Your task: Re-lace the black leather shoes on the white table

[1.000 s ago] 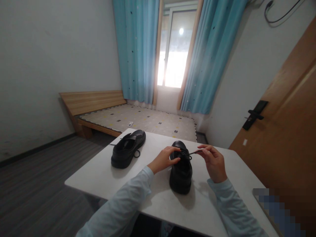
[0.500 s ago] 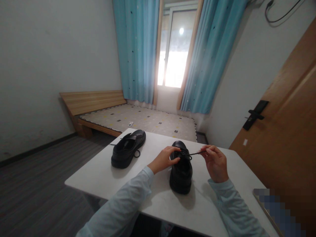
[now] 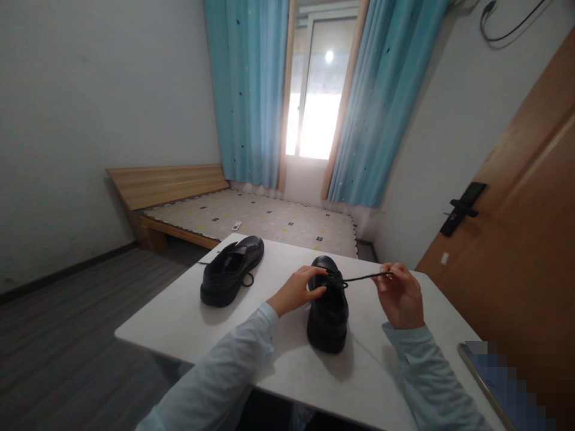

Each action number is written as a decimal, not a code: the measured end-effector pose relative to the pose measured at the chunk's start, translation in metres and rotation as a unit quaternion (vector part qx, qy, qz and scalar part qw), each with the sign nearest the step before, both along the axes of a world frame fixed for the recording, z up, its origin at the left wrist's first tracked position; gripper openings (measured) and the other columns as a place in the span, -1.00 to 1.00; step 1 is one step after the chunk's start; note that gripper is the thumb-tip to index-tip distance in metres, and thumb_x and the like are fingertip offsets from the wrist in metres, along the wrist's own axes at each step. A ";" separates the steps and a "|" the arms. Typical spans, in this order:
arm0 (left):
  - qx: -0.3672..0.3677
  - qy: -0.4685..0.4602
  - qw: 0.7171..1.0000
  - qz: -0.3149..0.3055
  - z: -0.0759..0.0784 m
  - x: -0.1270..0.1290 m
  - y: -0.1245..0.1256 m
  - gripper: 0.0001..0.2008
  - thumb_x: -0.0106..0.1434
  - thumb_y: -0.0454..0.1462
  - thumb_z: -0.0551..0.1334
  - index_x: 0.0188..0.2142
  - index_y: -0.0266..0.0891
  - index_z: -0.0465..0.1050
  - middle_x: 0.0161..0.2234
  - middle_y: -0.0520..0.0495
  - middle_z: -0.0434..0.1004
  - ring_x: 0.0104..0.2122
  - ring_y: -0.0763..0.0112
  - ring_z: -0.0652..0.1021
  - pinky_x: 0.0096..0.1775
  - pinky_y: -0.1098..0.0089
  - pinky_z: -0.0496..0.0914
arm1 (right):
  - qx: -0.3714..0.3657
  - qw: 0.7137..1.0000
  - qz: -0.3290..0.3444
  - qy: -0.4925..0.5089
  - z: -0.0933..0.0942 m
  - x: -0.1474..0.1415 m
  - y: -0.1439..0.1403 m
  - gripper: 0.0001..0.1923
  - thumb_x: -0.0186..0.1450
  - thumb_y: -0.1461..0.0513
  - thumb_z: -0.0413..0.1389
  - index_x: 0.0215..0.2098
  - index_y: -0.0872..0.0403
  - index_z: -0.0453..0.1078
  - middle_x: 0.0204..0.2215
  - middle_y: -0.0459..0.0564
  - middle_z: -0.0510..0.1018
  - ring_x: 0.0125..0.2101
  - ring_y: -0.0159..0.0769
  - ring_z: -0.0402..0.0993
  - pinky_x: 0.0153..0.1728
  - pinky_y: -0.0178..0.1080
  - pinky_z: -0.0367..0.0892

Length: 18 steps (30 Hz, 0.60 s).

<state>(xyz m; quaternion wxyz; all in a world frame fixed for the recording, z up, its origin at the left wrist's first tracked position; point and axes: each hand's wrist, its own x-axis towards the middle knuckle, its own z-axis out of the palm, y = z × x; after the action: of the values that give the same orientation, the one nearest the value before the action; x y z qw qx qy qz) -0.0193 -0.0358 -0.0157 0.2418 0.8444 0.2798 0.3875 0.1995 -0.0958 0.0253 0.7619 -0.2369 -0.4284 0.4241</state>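
Observation:
A black lace-up shoe (image 3: 327, 332) stands on the white table with its toe pointing away from me. My left hand (image 3: 297, 291) grips this shoe by its laced upper, fingers over the front and thumb at the opening. Off to the right, my right hand (image 3: 401, 297) pinches the end of a black shoelace (image 3: 365, 277), which runs taut from the shoe's lacing. The matching black shoe (image 3: 224, 281) sits at the left, apart from both hands, with a loop of lace hanging at its side.
The white table (image 3: 179, 338) is in front of me. A flat, partly blurred-out object (image 3: 483, 374) lies at its right edge. Beyond are a low bed (image 3: 269, 218) holding a small white remote-like item (image 3: 236, 225), blue curtains (image 3: 251, 96) and a wooden door (image 3: 521, 197).
My right hand has moved further right, drawing out a longer stretch of lace. My left hand keeps its hold, and both shoes stay in place.

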 end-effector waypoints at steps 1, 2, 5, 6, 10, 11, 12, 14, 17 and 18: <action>0.001 0.001 1.000 -0.001 0.000 0.000 0.000 -0.66 0.12 -0.28 0.23 -0.07 -0.17 0.36 -0.06 -0.08 0.44 -0.03 0.33 0.40 0.04 0.31 0.25 | 0.000 1.000 0.008 -0.008 0.000 0.000 0.000 -0.86 0.11 0.26 0.13 -0.59 0.08 0.33 -0.53 -0.16 0.43 -0.61 -0.51 0.33 -0.50 -0.36 0.37; 0.003 0.002 1.000 -0.003 0.000 0.000 0.000 -0.65 0.12 -0.28 0.23 -0.06 -0.16 0.35 -0.06 -0.08 0.44 -0.03 0.32 0.40 0.04 0.30 0.25 | -0.002 1.000 0.015 -0.021 0.000 -0.001 0.000 -0.86 0.12 0.26 0.12 -0.59 0.08 0.33 -0.53 -0.16 0.43 -0.60 -0.49 0.35 -0.48 -0.34 0.38; 0.015 0.002 1.000 -0.007 0.004 0.001 -0.002 -0.65 0.12 -0.28 0.22 -0.05 -0.14 0.36 -0.06 -0.08 0.43 -0.02 0.30 0.38 0.04 0.27 0.24 | -0.002 0.997 0.020 -0.069 -0.001 -0.004 0.000 -0.90 0.14 0.26 0.08 -0.54 0.06 0.35 -0.52 -0.14 0.43 -0.53 -0.42 0.38 -0.42 -0.30 0.36; 0.020 0.002 1.000 -0.007 0.005 0.001 -0.003 -0.65 0.12 -0.28 0.22 -0.06 -0.13 0.37 -0.06 -0.08 0.42 -0.02 0.29 0.37 0.05 0.26 0.23 | -0.002 0.996 0.022 -0.081 -0.001 -0.005 0.000 -0.90 0.15 0.25 0.06 -0.51 0.05 0.36 -0.51 -0.13 0.44 -0.50 -0.40 0.39 -0.40 -0.28 0.35; 0.036 0.000 0.999 -0.008 0.009 0.003 -0.006 -0.68 0.12 -0.29 0.22 -0.09 -0.14 0.40 -0.05 -0.10 0.39 -0.01 0.27 0.35 0.07 0.23 0.21 | -0.026 0.992 0.046 -0.110 -0.002 -0.009 0.001 -0.77 0.21 0.16 -0.05 -0.50 0.03 0.38 -0.51 -0.08 0.45 -0.45 -0.32 0.40 -0.34 -0.20 0.34; 0.036 0.002 0.999 -0.009 0.009 0.003 -0.006 -0.68 0.13 -0.30 0.21 -0.08 -0.13 0.40 -0.04 -0.10 0.38 0.00 0.27 0.34 0.07 0.22 0.20 | -0.037 0.991 0.053 -0.120 -0.002 -0.009 0.001 -0.72 0.22 0.12 -0.07 -0.51 0.03 0.38 -0.51 -0.06 0.45 -0.46 -0.31 0.40 -0.34 -0.19 0.35; 0.035 0.005 0.999 -0.011 0.009 0.003 -0.006 -0.67 0.13 -0.31 0.20 -0.07 -0.12 0.40 -0.03 -0.10 0.37 0.01 0.27 0.33 0.08 0.21 0.19 | -0.049 0.988 0.061 -0.132 -0.002 -0.009 0.002 -0.69 0.22 0.09 -0.08 -0.51 0.04 0.39 -0.51 -0.04 0.45 -0.46 -0.29 0.39 -0.35 -0.18 0.35; 0.034 0.011 0.999 -0.015 0.009 0.004 -0.006 -0.66 0.13 -0.34 0.19 -0.07 -0.09 0.41 -0.01 -0.09 0.34 0.02 0.26 0.32 0.09 0.20 0.18 | -0.070 0.981 0.079 -0.161 -0.004 -0.009 0.004 -0.65 0.22 0.04 -0.08 -0.51 0.05 0.40 -0.51 -0.02 0.46 -0.47 -0.28 0.39 -0.38 -0.17 0.35; 0.037 0.006 0.999 -0.021 0.009 0.006 -0.007 -0.69 0.11 -0.39 0.17 -0.14 -0.11 0.44 -0.03 -0.08 0.34 0.01 0.27 0.32 0.09 0.21 0.18 | -0.103 0.971 0.060 -0.207 -0.010 -0.008 0.008 -0.73 0.17 0.07 0.03 -0.48 0.08 0.41 -0.51 -0.03 0.47 -0.50 -0.31 0.39 -0.42 -0.20 0.35; 0.038 0.001 0.999 -0.022 0.009 0.006 -0.007 -0.71 0.09 -0.40 0.18 -0.17 -0.13 0.45 -0.05 -0.08 0.35 0.00 0.28 0.32 0.08 0.22 0.18 | -0.116 0.965 0.036 -0.231 -0.013 -0.007 0.010 -0.78 0.14 0.10 0.08 -0.46 0.09 0.42 -0.51 -0.04 0.48 -0.51 -0.33 0.39 -0.43 -0.22 0.34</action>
<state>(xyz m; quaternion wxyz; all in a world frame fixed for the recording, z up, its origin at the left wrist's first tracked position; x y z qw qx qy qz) -0.0131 -0.0430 -0.0066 0.2180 0.8593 0.2464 0.3915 0.1923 -0.0853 0.0127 0.5942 -0.3992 -0.5489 0.4317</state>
